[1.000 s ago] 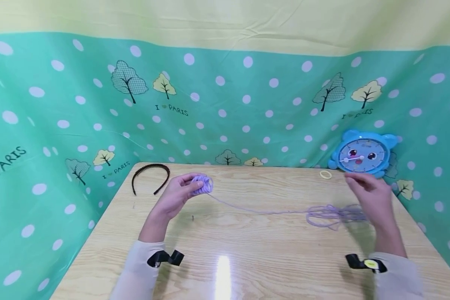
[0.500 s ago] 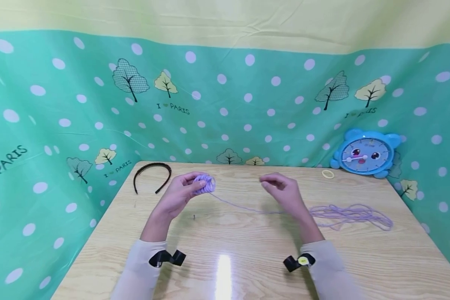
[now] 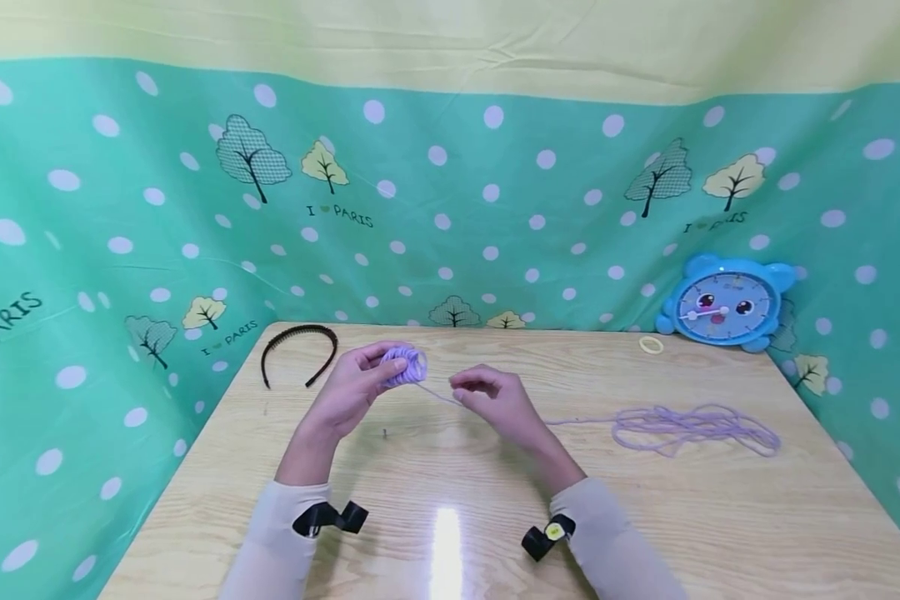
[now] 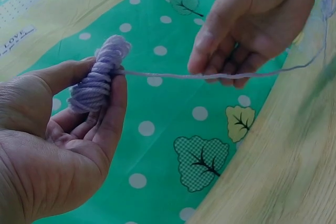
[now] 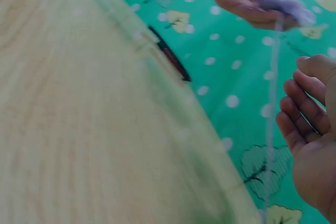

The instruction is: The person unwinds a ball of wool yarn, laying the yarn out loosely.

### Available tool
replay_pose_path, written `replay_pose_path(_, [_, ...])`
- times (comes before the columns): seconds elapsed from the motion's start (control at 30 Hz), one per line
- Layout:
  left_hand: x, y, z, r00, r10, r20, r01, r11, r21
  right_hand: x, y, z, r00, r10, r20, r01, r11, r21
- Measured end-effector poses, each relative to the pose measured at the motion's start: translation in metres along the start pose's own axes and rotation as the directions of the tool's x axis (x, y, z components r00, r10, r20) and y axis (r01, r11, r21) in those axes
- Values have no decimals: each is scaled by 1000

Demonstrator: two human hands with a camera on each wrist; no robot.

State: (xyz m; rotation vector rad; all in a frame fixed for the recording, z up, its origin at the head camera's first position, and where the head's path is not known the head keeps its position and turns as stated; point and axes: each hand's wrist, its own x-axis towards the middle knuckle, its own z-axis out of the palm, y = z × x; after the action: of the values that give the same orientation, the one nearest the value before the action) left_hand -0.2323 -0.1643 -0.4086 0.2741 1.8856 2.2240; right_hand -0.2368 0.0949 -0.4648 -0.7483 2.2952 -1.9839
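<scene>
My left hand (image 3: pixel 348 387) holds a wound bundle of lilac yarn (image 3: pixel 403 367) above the table, thumb on one side and fingers on the other. In the left wrist view the coils (image 4: pixel 100 80) wrap across the bundle. A single strand (image 4: pixel 157 74) runs taut from it past my right hand (image 4: pixel 252 27). Those fingers are loosely bent at the strand, and in the right wrist view the thumb (image 5: pixel 315 66) stands apart from the fingertips. Farther right, the strand leads to a loose pile of the same yarn (image 3: pixel 690 433) on the table.
A black toothed headband (image 3: pixel 297 332) lies at the table's back left. At the back right are a small cream ring (image 3: pixel 651 345) and a blue animal-shaped clock (image 3: pixel 723 304), which leans by the green dotted curtain (image 3: pixel 487 225). A tiny dark speck (image 3: pixel 385 433) lies near the left forearm.
My right hand has moved left from above the loose yarn pile to the strand close to the bundle. The left hand has kept its hold on the bundle almost in place.
</scene>
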Motion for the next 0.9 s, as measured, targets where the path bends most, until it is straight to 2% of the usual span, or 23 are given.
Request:
replay_pose_path(0.23, [-1, 2, 1, 1000, 6, 24, -6, 1000, -10, -2, 0, 14, 996, 47, 69, -43, 997, -56])
replay_pose_path(0.57, [-2, 2, 2, 1000, 3, 27, -3, 1000, -18, -6, -7, -2, 986, 79, 149, -62, 991, -117])
replay_pose_path(0.67, [-2, 3, 1, 1000, 6, 27, -6, 1000, -6, -6, -10, -11, 990, 71, 119, -58, 993, -106])
replay_pose_path(0.8, [-3, 3, 0, 1000, 3, 27, -4, 1000, 10, -6, -15, -27, 998, 61, 17, -60, 997, -52])
replay_pose_path(0.9, [-3, 3, 0, 1000, -3, 27, 3, 1000, 11, -7, -20, -39, 996, 58, -64, -59, 998, -17])
